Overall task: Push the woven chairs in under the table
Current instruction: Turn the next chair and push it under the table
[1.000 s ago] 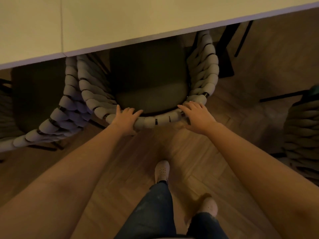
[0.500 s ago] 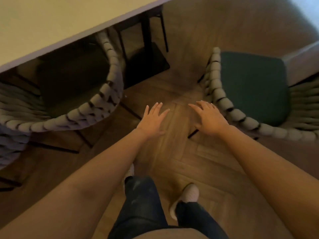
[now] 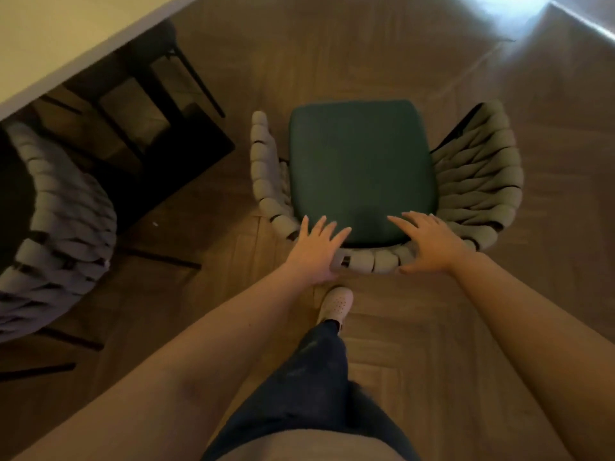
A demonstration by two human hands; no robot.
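- A chair with a woven back and arms is seen standing out on the wooden floor. It is to the right of the worktop and well apart from its edge, so no part of it is covered by the worktop.
- Its green seat is fully exposed. Its open front is turned away from the person, not toward the worktop.
- The left grip is laid open over the left end of the back rim. The fingers are straight and spread, and the tips reach over the rear edge of the seat.
- The right grip is likewise held open over the right end of the rim. Its fingers are spread forward over the seat corner, and the thumb is kept on the outer side of the weave.
- Both grips are flat, with no finger curled round the rim. Whether weight is pressed onto the rim cannot be told.
- A second chair of the same weave is seen at the left edge. Its seat is lost in shadow beneath the worktop, and only the curved back is left out.
- A dark base is seen on the floor between the two chairs.
- A pale shoe and a dark trouser leg are seen just behind the chair's back, between the forearms.
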